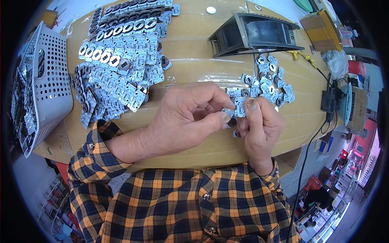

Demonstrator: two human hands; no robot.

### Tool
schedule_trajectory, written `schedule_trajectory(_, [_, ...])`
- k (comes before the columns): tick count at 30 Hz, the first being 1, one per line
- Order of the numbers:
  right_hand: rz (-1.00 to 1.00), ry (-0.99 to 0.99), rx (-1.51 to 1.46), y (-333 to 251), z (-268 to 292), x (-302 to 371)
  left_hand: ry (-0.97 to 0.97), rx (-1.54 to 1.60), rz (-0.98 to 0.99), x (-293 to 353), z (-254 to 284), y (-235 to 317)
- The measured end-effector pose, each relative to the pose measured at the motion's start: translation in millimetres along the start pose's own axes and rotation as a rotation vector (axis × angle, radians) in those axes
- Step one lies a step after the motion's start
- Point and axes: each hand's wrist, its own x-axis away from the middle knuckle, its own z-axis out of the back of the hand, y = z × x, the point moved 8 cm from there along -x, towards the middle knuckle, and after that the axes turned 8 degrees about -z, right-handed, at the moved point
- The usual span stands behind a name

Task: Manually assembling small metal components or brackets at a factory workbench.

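Observation:
My left hand [190, 111] is closed, thumb and forefinger pinching one small light-blue circuit board [228, 112]. Close beside it, my right hand [261, 123] grips a short circuit board strip [240, 106] between thumb and curled fingers. The two pieces meet or nearly meet between my fingertips; whether they are still joined I cannot tell. Just beyond my right hand lies a loose heap of small circuit boards [265, 87], some with round dark parts on them. To the left, many circuit board panels [117, 73] are stacked in overlapping rows, several bearing round metal holders.
A white perforated basket [54, 81] full of dark strips and boards stands at the left. Behind the heap sits a black angular frame [257, 34]. A cardboard box [322, 30], a black adapter [327, 101] and its cable are on the right. A white disc [210, 10] lies far back.

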Motion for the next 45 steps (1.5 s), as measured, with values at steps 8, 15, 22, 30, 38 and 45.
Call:
schedule_trajectory(8, [0.274,-0.023,0.488,-41,15,6,0.068,0.173,0.186,-2,2,-8])
schedule_trajectory(15, [0.126,-0.257,0.232,-30,-6,1,0.012,0.263,0.188,0,-2,-5])
schedule_trajectory(22, [0.034,-0.190,0.094,-20,-3,1,0.040,0.338,0.177,-1,2,-6])
schedule_trajectory(30, [-0.184,-0.329,-0.131,-1,-16,-2,0.045,0.363,0.166,-2,2,-7])
schedule_trajectory(38, [-0.358,-0.331,-0.435,17,-24,-4,0.057,0.407,0.204,-5,3,-13])
schedule_trajectory(45, [-0.174,-0.262,-0.285,10,-20,-8,0.111,0.070,-0.093,-2,7,10])
